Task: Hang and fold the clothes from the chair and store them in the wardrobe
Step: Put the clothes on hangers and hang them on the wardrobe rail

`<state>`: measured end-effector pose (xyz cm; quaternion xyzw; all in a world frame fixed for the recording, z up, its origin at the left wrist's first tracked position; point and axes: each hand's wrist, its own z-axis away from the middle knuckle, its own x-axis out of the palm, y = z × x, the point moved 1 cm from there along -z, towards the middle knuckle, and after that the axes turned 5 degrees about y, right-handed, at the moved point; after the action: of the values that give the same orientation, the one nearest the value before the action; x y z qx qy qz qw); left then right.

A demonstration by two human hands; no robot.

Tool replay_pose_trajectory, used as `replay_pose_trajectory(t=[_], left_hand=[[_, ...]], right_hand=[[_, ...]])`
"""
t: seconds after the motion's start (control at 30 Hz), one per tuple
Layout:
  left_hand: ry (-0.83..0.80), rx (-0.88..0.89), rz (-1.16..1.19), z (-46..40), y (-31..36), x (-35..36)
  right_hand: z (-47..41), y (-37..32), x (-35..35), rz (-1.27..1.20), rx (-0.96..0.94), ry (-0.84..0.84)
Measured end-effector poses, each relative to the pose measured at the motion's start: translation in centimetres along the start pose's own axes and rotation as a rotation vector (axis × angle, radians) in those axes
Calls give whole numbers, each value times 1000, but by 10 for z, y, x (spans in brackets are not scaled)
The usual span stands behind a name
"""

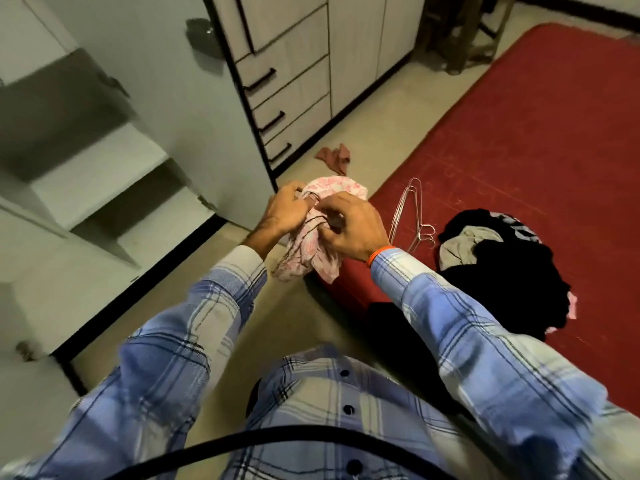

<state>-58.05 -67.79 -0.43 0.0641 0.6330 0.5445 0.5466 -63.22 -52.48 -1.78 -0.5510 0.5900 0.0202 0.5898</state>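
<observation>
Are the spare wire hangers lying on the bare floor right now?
No, the wire hangers lie on the red mat, beside the dark clothes pile, not on the bare floor.

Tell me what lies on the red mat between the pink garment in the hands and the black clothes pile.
In the head view, a bunch of wire hangers lies on the red mat, between the pink garment and the black clothes pile.

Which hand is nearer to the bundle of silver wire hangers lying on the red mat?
The right hand. It grips the pink patterned garment just beside the silver wire hangers, while the left hand holds the garment's far side, farther from them.
</observation>
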Motion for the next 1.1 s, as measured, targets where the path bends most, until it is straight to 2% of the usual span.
replay_pose_trajectory(t=[0.23, 0.4, 0.53, 0.67, 0.93, 1.1], left_hand=[[59, -82, 91, -8, -57, -88], [53, -135, 231, -4, -103, -130], [78, -139, 256, 10, -118, -156], [22, -174, 176, 14, -138, -172], [267, -177, 100, 23, -141, -179], [222, -165, -22, 17, -140, -186]], right_hand=[[-43, -73, 65, -2, -21, 14], [-66, -116, 103, -32, 121, -10], [-82, -140, 127, -32, 131, -62], [-91, -153, 140, -46, 78, -142], [-117, -164, 139, -100, -67, -341], [-130, -151, 128, -103, -102, -469]])
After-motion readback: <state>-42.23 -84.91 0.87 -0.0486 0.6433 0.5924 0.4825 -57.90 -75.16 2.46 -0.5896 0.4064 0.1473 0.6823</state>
